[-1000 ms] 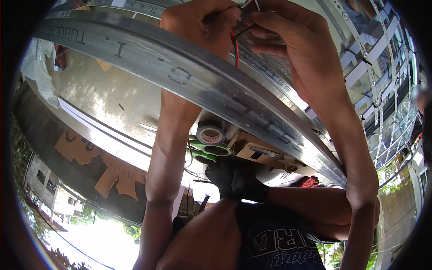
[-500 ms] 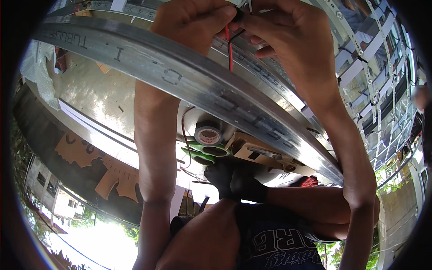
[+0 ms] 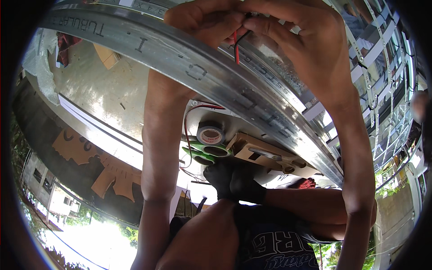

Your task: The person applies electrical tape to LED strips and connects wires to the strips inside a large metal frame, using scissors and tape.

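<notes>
At the top of the head view, beyond a long metal tube (image 3: 180, 63), my two hands meet fingertip to fingertip. My left hand (image 3: 209, 22) is closed in a pinch where a red wire (image 3: 236, 51) comes out from under the fingers. The thumb and forefinger of my right hand (image 3: 297, 33) pinch together beside it, at the upper end of a black wire (image 3: 242, 38). Fingers cover the wire ends, so how they join cannot be seen. Both forearms reach up on either side of the tube, the left one passing under it.
Nearer my feet lie a roll of tape (image 3: 210, 138), green-handled scissors (image 3: 198, 155), a cardboard piece (image 3: 240, 146) with a metal tool on it, and a loose red-and-black wire (image 3: 185, 130). At right stands a lattice of white strips (image 3: 371, 74). Bubble wrap (image 3: 40, 67) lies far left.
Both hands have shifted slightly right, and the right fingers have curled in closer to the left. The dark piece seen between the fingertips is now mostly covered.
</notes>
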